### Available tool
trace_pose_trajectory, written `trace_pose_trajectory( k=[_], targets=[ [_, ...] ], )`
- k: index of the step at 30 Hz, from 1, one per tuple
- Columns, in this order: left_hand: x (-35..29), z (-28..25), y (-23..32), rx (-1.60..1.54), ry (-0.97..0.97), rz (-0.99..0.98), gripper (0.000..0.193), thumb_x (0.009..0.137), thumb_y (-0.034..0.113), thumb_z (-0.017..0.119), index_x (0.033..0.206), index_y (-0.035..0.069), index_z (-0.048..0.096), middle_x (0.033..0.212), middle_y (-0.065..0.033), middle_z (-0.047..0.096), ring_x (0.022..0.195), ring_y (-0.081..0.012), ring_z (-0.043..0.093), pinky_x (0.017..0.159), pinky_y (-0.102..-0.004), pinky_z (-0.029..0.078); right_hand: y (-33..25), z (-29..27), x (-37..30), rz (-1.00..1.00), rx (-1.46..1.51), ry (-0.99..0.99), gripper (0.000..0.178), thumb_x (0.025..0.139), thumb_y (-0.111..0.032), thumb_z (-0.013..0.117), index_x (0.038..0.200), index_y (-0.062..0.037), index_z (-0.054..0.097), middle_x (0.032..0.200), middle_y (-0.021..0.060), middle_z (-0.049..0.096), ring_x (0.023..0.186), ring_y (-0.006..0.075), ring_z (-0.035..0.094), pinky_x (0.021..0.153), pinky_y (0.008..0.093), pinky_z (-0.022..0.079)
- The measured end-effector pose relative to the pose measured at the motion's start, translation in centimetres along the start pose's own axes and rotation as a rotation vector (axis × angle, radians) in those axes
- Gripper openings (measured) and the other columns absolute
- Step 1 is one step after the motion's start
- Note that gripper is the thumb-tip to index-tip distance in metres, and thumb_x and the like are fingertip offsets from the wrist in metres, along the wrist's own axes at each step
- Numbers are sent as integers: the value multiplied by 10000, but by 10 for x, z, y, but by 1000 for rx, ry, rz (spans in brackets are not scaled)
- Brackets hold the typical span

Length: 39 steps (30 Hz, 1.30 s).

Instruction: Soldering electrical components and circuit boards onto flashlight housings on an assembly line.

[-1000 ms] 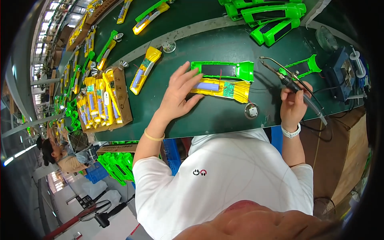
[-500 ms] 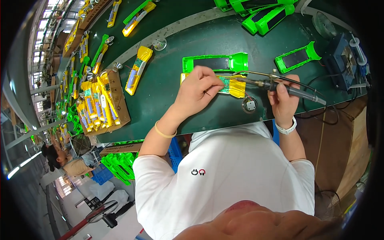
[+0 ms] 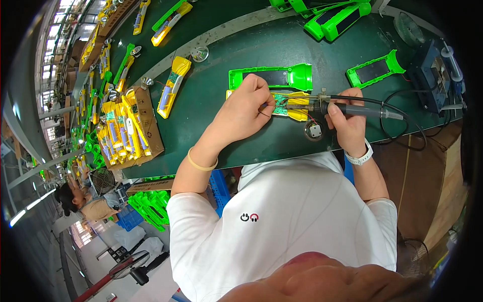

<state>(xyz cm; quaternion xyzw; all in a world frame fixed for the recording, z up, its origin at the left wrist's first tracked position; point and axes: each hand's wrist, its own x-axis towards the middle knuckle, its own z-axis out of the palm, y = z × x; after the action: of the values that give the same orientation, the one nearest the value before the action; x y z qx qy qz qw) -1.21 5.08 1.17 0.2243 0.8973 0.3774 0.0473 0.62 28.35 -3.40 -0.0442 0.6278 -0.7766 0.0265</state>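
In my right hand (image 3: 347, 121) is a grey-and-black soldering iron (image 3: 370, 110), with a thin metal feed tube fixed along it. Its tip points left, at the green circuit board (image 3: 277, 104) inside an open yellow housing (image 3: 301, 111). My left hand (image 3: 242, 109) is closed in a pinch over the housing's left part, on a thin dark wire (image 3: 263, 114) beside the board. The fingers hide much of the housing. Just beyond lies a green frame (image 3: 302, 76) with a dark panel. A small round metal-rimmed part (image 3: 314, 131), wired to the housing, rests on the near side.
Another green frame (image 3: 373, 72) lies right, before a dark blue soldering station (image 3: 427, 75) with a looping cable. Green frames (image 3: 337, 22) are piled at the back. On the left are a yellow housing (image 3: 173, 88) and a cardboard box (image 3: 151, 123) of yellow housings. A person (image 3: 83, 201) sits far left.
My right hand and the soldering iron have moved left, bringing the tip over the circuit board; the iron lies more level. My left hand has shifted slightly left, still pinching.
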Motion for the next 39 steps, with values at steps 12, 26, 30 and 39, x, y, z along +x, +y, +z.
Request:
trace_pose_trajectory(
  k=[12, 26, 30, 39],
  targets=[
    [4, -5, -2, 40, -82, 40, 58, 704, -1, 598, 733, 18, 551, 827, -93, 479, 754, -236, 497, 621, -306, 456, -14, -3, -10, -56, 137, 68, 241, 854, -114, 579, 933, -62, 357, 730, 42, 465, 515, 79, 430, 449, 206, 356],
    [-42, -24, 0, 476, 197, 117, 335, 673, -22, 682, 980, 34, 561, 982, -119, 528, 863, -275, 525, 701, -343, 456, 5, -9, -23, -61, 216, 212, 247, 869, -137, 559, 985, -67, 353, 775, 54, 466, 526, 97, 448, 479, 228, 402],
    [-39, -8, -4, 358, 216, 322, 327, 665, -33, 658, 974, 24, 566, 878, -100, 566, 797, -271, 548, 668, -354, 473, 4, -7, -24, -60, 229, 184, 241, 869, -128, 554, 982, -66, 351, 779, 59, 469, 530, 99, 451, 481, 231, 397],
    [-23, 4, -11, 276, 240, 441, 397, 655, -33, 699, 1024, 3, 556, 1027, -120, 607, 911, -269, 587, 795, -348, 489, 3, 5, -26, -7, 211, 192, 227, 863, -112, 551, 956, -62, 349, 755, 57, 467, 512, 97, 456, 451, 219, 363]
  ],
)
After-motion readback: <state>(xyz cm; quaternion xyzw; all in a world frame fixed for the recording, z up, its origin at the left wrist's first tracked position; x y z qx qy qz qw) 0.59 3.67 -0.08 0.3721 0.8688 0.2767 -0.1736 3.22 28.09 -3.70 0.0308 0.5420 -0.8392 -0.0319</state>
